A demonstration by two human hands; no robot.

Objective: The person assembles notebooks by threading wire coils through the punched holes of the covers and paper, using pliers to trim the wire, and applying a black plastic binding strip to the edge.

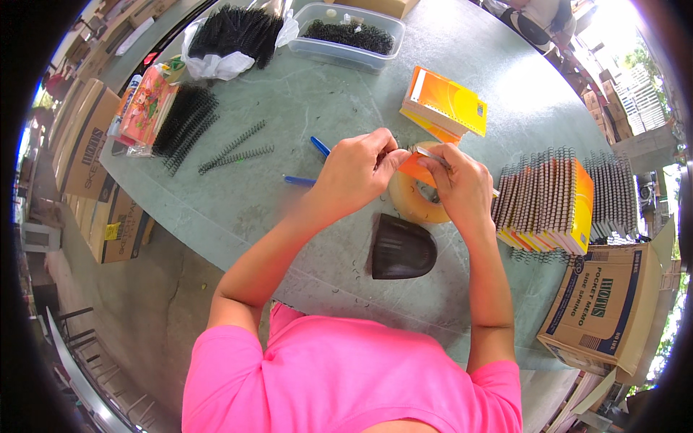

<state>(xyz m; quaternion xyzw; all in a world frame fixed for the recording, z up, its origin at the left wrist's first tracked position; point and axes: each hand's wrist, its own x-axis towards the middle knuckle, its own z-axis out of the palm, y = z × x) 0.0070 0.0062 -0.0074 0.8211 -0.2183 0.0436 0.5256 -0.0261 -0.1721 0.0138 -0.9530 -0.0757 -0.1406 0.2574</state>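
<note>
grey-green bench (pixel 216 195) with everything within reach: loose black coils (pixel 189 119) on the left, coiled notebooks (pixel 541 198) stacked on the right, seemingly to keep the two apart. the right hand's (pixel 463 186) fingers pinch an orange notebook (pixel 416 171) above a tape roll (pixel 413 209), likely to steady it; the left hand's (pixel 354 171) fingers curl at its edge, though whether they pinch anything i cannot tell

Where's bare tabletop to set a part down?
Mostly bare: left, between the two loose coils and the near edge of the table; also between the yellow notebooks and the far edge. Crowded: around left hand and right hand (tape roll, dark block); right side, coil-bound stacks.
</note>
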